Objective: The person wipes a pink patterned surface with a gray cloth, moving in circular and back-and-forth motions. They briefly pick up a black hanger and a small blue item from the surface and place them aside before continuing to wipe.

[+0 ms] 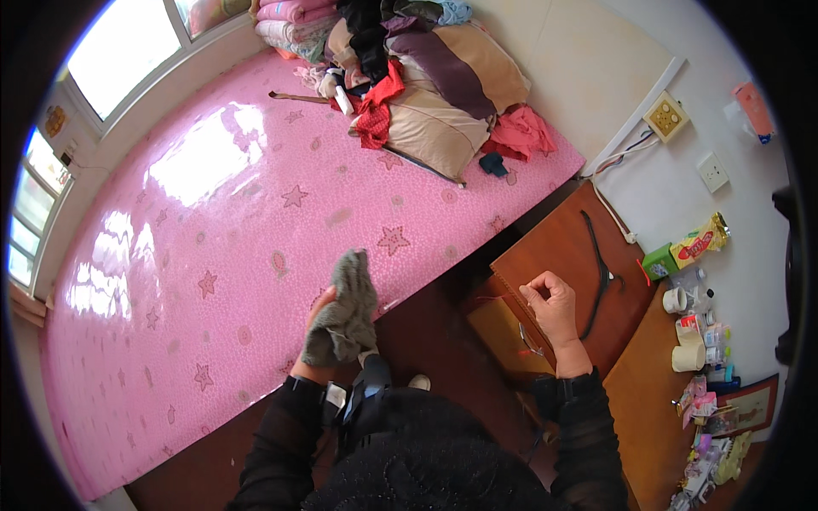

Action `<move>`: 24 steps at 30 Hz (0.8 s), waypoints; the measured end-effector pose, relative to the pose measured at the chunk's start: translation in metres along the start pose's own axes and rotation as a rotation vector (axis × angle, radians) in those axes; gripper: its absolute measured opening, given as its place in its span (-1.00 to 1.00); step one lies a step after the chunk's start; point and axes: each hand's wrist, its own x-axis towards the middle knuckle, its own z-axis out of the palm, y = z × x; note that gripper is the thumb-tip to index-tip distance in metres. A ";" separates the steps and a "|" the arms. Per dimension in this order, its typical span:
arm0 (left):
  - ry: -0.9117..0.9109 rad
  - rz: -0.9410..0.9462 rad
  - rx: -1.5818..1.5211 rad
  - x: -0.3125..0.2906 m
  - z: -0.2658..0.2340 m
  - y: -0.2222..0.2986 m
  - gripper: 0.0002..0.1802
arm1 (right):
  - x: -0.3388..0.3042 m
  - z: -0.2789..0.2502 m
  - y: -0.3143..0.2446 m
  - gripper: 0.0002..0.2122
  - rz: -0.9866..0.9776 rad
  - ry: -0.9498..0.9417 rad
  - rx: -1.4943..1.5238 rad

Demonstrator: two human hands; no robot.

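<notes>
A grey-green cloth [345,311], bunched up, hangs over the near edge of the pink bed cover, with my left hand [319,307] closed round it; the cloth hides most of those fingers. On the other side, my right hand [552,311] is raised above the brown wooden tabletop [609,281], its thumb and fingertips pressed together. Whether anything small is pinched there I cannot make out. A black clothes hanger [596,268] lies on that tabletop, just right of my right hand.
The pink star-patterned bed cover [256,298] fills the left. Pillows [434,128] and heaped clothes lie at its far end, beside folded bedding [294,21]. Bottles, cups [688,356] and small items line the desk along the right wall. Dark floor [443,349] shows between bed and desk.
</notes>
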 end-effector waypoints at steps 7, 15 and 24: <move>0.092 -0.040 0.034 -0.026 -0.026 0.026 -0.56 | -0.017 0.017 0.022 -0.80 0.090 -0.168 -0.080; 0.197 -0.073 -0.066 -0.026 -0.030 0.024 -0.52 | -0.024 0.036 0.032 -0.74 0.054 -0.397 -0.244; 0.148 -0.088 -0.001 -0.020 -0.022 0.020 -0.60 | -0.050 0.031 0.059 -0.73 0.125 -0.452 -0.356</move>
